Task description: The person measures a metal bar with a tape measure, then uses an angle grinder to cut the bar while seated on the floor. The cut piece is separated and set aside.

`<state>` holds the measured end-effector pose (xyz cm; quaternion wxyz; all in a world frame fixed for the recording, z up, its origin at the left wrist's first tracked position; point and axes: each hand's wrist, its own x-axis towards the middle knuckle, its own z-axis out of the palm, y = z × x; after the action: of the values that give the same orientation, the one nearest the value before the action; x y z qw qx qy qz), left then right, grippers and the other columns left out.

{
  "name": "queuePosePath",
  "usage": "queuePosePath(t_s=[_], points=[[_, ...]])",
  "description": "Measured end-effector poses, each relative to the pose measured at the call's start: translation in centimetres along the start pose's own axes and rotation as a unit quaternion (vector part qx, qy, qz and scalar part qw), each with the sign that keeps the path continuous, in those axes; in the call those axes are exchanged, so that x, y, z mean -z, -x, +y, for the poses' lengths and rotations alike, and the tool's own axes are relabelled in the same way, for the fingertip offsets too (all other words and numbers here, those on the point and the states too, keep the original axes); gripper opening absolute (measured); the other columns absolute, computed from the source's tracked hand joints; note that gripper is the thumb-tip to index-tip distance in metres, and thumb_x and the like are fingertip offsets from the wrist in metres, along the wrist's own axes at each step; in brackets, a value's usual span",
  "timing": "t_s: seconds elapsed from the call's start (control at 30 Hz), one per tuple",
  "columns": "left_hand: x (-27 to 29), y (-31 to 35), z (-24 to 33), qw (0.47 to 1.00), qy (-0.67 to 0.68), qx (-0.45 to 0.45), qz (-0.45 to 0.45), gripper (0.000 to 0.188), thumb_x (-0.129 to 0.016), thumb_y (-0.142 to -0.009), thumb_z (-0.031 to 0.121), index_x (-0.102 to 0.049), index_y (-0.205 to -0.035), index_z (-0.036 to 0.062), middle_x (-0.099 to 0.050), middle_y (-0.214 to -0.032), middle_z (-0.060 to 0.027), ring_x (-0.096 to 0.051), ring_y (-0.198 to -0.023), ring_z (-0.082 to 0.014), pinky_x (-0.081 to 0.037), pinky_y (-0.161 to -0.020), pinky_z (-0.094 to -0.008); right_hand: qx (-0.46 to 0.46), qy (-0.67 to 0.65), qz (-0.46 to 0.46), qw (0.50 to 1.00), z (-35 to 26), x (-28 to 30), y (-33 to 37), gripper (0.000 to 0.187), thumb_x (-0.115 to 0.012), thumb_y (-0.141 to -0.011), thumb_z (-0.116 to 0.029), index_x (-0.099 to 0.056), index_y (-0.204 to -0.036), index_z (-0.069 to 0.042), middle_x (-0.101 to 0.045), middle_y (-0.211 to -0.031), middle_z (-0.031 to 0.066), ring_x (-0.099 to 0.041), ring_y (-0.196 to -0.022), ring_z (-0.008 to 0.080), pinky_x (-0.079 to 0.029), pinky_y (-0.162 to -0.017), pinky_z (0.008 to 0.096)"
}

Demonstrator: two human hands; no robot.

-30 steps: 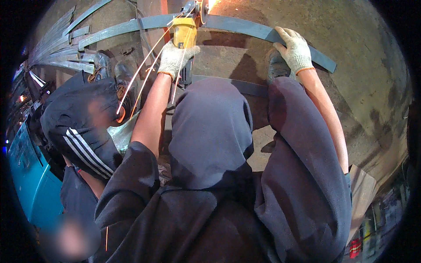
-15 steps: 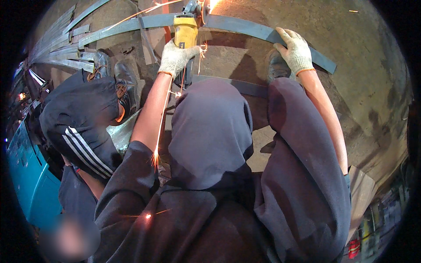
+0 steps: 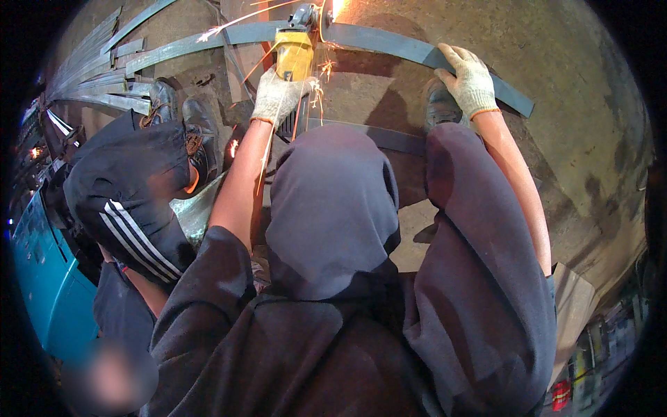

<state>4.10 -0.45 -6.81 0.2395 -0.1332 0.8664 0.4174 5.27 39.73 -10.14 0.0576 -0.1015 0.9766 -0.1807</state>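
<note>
Workshop floor point(image 3: 583, 90): brown and worn, stained dark in patches, bent round by the wide lens.
Angle grinder: a yellow-bodied, black-handled power tool point(image 3: 294, 54) with a grey metal head and a thin upright disc point(image 3: 323, 22), at the top middle of the view, its head reaching over the strip.
Metal strip: a long, flat, blue-grey steel bar point(image 3: 385, 43) lying crosswise, smooth and dull, with straight edges that the lens curves; its right end is cut square.
Sparks: a white-orange glare point(image 3: 340, 8) just beyond the disc, with thin orange streaks flying around the tool and along the left forearm; whether the disc touches the steel cannot be told.
Left hand point(image 3: 276, 96): in a cream knitted glove, wrapped round the grinder's body behind the yellow housing.
Right hand point(image 3: 470, 80): in a matching glove with an orange cuff edge, fingers and thumb parted over the strip near its right end; whether they pinch or merely press cannot be told.
Second bar: a darker flat steel length point(image 3: 382, 137), partly hidden behind the dark grey cloth point(image 3: 330, 208).
Left side: a fanned pile of grey metal strips point(image 3: 87, 78), beside a crouching co-worker's black trousers with three white stripes point(image 3: 125, 187).
</note>
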Motion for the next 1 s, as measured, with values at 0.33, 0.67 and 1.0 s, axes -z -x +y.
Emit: queuePosePath(t_s=[0.33,0.67,1.0], points=[[-0.1,0.8,1.5,0.999,0.032,0.020,0.016,0.045,-0.088,-0.074,0.024,-0.073,-0.109,0.0010,-0.077,-0.097,-0.0085,-0.073,-0.086,-0.0191,-0.057,-0.080,-0.0338,-0.009,-0.007,-0.007,1.000,0.3,-0.3,0.0,0.054,-0.073,-0.087,-0.029,-0.060,-0.139,-0.021,-0.064,-0.134,0.0093,-0.058,-0.126,0.0330,-0.046,-0.107,0.0447],[-0.1,0.4,0.8,1.000,0.021,0.014,0.005,0.048,-0.089,-0.076,0.025,-0.071,-0.113,0.0003,-0.077,-0.100,-0.0083,-0.072,-0.087,-0.0182,-0.058,-0.081,-0.0325,-0.007,-0.008,-0.004,1.000,0.3,-0.2,0.1,0.054,-0.074,-0.087,-0.029,-0.060,-0.139,-0.020,-0.064,-0.133,0.0097,-0.059,-0.125,0.0334,-0.046,-0.106,0.0453],[0.0,0.4,-0.3,1.000,0.005,0.020,0.006,0.054,-0.090,-0.073,0.029,-0.070,-0.113,-0.0005,-0.077,-0.100,-0.0111,-0.073,-0.088,-0.0195,-0.058,-0.081,-0.0334,-0.006,-0.005,-0.002,1.000,-0.2,0.3,0.1,0.053,-0.073,-0.087,-0.028,-0.060,-0.138,-0.020,-0.064,-0.133,0.0096,-0.058,-0.126,0.0327,-0.046,-0.106,0.0455]])
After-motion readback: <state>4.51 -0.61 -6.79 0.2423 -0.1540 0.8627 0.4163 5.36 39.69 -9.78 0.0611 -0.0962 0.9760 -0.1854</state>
